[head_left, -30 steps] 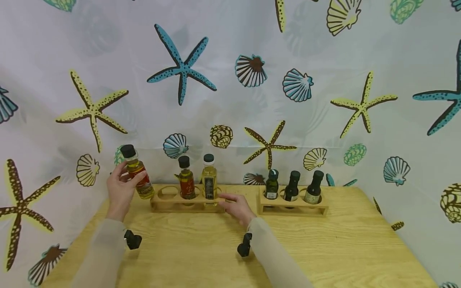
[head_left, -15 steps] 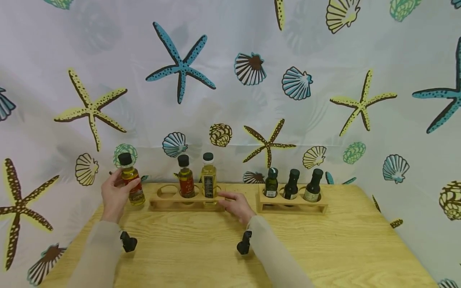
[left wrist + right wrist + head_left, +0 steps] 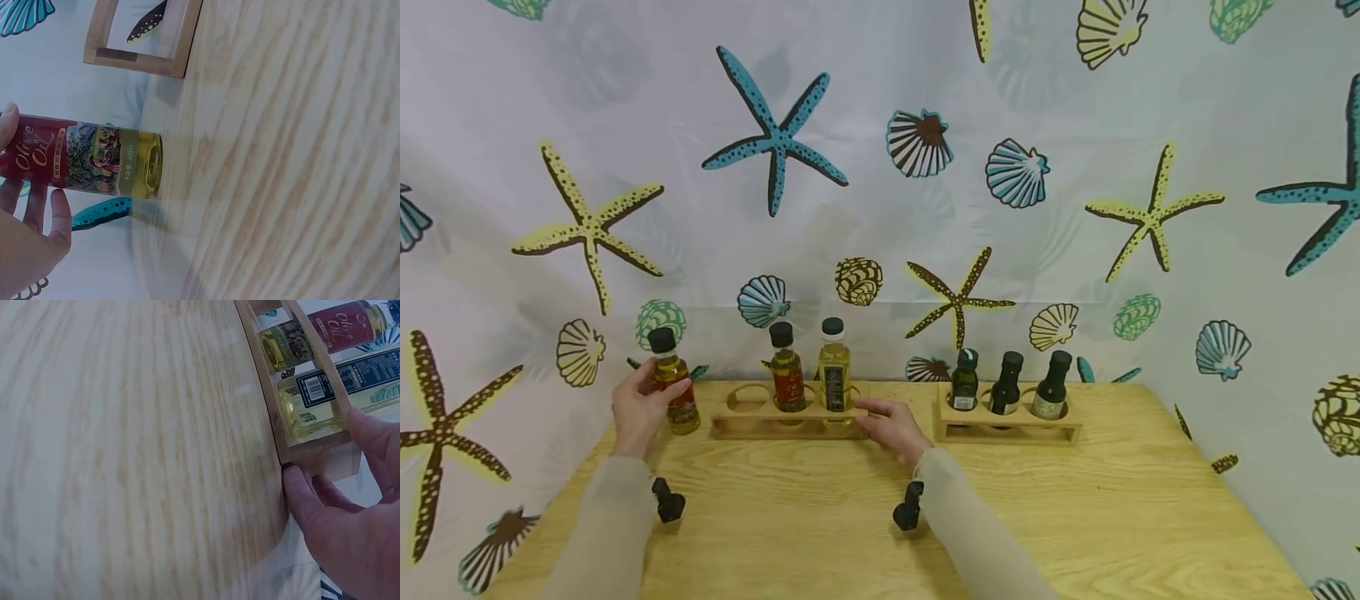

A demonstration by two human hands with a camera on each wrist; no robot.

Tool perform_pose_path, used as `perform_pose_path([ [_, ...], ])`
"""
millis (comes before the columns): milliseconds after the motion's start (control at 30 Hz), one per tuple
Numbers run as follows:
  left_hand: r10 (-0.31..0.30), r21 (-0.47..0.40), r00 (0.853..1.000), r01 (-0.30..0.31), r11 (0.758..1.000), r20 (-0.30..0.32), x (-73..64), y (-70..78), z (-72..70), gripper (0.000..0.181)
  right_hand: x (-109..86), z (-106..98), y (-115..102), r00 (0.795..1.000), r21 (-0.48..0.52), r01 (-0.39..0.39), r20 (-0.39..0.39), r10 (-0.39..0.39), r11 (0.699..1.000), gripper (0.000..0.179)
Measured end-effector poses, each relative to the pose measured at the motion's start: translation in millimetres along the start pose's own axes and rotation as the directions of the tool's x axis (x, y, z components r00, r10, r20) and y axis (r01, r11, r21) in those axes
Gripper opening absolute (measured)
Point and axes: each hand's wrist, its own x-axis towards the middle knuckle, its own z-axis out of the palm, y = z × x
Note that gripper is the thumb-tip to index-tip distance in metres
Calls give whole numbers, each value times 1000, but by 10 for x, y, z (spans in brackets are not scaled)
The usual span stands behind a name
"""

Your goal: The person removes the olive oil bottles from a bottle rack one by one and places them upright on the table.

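Observation:
My left hand point(image 3: 642, 414) holds an olive oil bottle point(image 3: 682, 407) with a black cap and red label, just left of the left wooden bottle rack point(image 3: 748, 431). In the left wrist view the bottle point(image 3: 100, 157) has its base at the tabletop; whether it fully rests there I cannot tell. My right hand point(image 3: 895, 429) grips the right end of that rack, thumb on the front rail and fingers against the end piece point(image 3: 331, 461). Another red-labelled olive oil bottle point(image 3: 788, 383) and a taller pale oil bottle point(image 3: 835, 375) stand in it; its left ring holds no bottle.
A second wooden rack point(image 3: 1015, 435) to the right holds three small dark bottles, the middle one point(image 3: 1006, 387) between two others. Behind the wooden table point(image 3: 790, 517) hangs a white curtain point(image 3: 865, 217) printed with shells and starfish.
My left hand has moved left and down with the olive oil bottle, away from the rack, and the bottle has become more upright. The right hand stays at the rack's end.

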Motion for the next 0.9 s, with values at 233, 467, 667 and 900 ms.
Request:
perform_pose_path([
  [233, 8, 11, 1000, -8, 1000, -11, 33, -47, 1, 67, -11, -18, -17, 999, 24, 0, 40, -1, 1000, 33],
  [467, 15, 61, 1000, -17, 998, 27, 50, -93, -44, 78, 11, -65, 7, 995, 115, -9, 102, -3, 993, 36],
  [667, 79, 87, 991, -88, 992, 106, 41, -122, -96, 77, 10, -67, -13, 995, 116, -19, 103, 7, 993, 36],
  [900, 119, 76, 984, -130, 989, 130, 16, -120, -110, 74, 1, -61, -17, 995, 123, -35, 93, 23, 992, 35],
])
